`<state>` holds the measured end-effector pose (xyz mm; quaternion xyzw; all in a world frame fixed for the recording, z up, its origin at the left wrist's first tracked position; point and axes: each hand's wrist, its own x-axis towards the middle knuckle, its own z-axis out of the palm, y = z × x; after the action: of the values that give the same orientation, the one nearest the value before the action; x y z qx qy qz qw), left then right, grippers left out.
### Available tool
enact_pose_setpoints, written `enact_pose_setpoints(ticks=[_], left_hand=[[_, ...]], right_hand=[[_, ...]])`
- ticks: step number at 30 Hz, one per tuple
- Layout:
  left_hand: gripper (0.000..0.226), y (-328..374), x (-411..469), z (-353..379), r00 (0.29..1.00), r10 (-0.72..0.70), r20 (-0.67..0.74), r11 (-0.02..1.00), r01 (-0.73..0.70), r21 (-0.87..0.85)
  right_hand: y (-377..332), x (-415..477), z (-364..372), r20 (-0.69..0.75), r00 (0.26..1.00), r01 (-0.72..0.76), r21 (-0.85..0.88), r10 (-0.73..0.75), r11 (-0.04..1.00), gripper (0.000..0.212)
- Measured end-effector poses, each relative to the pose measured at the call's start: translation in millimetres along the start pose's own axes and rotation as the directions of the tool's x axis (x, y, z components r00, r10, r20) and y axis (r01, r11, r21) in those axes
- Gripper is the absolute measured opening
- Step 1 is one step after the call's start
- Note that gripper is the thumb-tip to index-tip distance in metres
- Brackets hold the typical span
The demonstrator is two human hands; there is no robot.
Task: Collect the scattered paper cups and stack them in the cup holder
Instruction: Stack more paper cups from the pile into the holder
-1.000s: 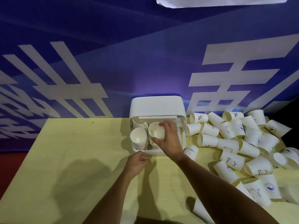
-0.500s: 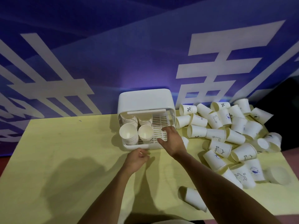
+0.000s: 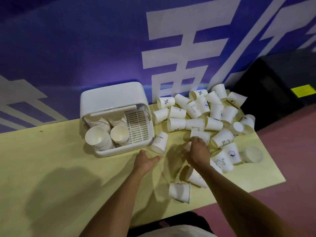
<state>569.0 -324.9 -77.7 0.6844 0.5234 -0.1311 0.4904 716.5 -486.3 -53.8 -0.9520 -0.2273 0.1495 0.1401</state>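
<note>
A white cup holder (image 3: 111, 98) with a slatted tray stands at the back of the yellow table (image 3: 51, 159); several stacks of white paper cups (image 3: 99, 137) fill its left half. A heap of loose paper cups (image 3: 212, 117) lies to its right. My right hand (image 3: 196, 151) reaches into the heap, fingertips touching a lying cup (image 3: 203, 135); no cup is gripped. My left hand (image 3: 145, 159) hovers open in front of the holder, near a "HELLO" cup (image 3: 159, 142).
Two more cups (image 3: 180, 192) lie near the table's front edge under my right forearm. A blue banner (image 3: 102, 48) with large white characters backs the table. A black box (image 3: 273, 86) sits beyond the right edge, above reddish floor (image 3: 290, 185).
My right hand left the holder after setting a cup on a stack and moved right to the heap. My left hand opened from a fist. The view swung right.
</note>
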Motion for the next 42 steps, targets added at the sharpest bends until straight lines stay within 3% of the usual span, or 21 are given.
enact_pose_setpoints(ticks=[3,7,14,21,26,30,33,38,42], left_hand=[[0.099,6,4,14,0.996,-0.065,-0.068,0.995,0.059,-0.084],[0.095,11,15,28,0.984,-0.113,-0.138,0.982,0.089,-0.167],[0.094,23,24,54,0.967,-0.195,-0.166,0.933,0.13,-0.335],[0.088,26,23,57,0.968,-0.186,-0.168,0.93,0.118,-0.348],[0.096,17,13,40,0.989,-0.087,-0.119,0.914,0.031,-0.406],[0.077,6,2,13,0.998,0.039,-0.047,0.928,-0.054,-0.368],[0.076,-2,-5,-12,0.997,0.081,-0.017,0.926,-0.082,-0.368],[0.078,-10,-13,-48,0.993,0.115,-0.028,0.927,-0.118,-0.357],[0.063,-19,-19,-74,0.986,0.158,-0.05,0.921,-0.165,-0.352]], right_hand=[[19,-3,8,-0.02,0.999,-0.03,-0.11,0.028,0.993,0.046],[31,-4,14,-0.017,0.998,-0.067,-0.221,0.065,0.973,0.067],[42,-5,29,-0.014,0.992,-0.122,-0.31,0.124,0.943,0.062],[44,-3,18,0.045,0.999,0.006,-0.184,0.003,0.983,0.06],[29,-3,6,-0.014,0.994,0.107,-0.008,-0.107,0.994,0.059],[1,2,-8,-0.047,0.99,0.138,0.091,-0.134,0.986,0.062],[-25,5,-16,-0.044,0.986,0.163,0.148,-0.159,0.975,0.06],[-70,10,-18,-0.049,0.962,0.271,0.173,-0.267,0.947,0.07],[-101,15,-14,-0.028,0.946,0.322,0.216,-0.324,0.922,0.069]])
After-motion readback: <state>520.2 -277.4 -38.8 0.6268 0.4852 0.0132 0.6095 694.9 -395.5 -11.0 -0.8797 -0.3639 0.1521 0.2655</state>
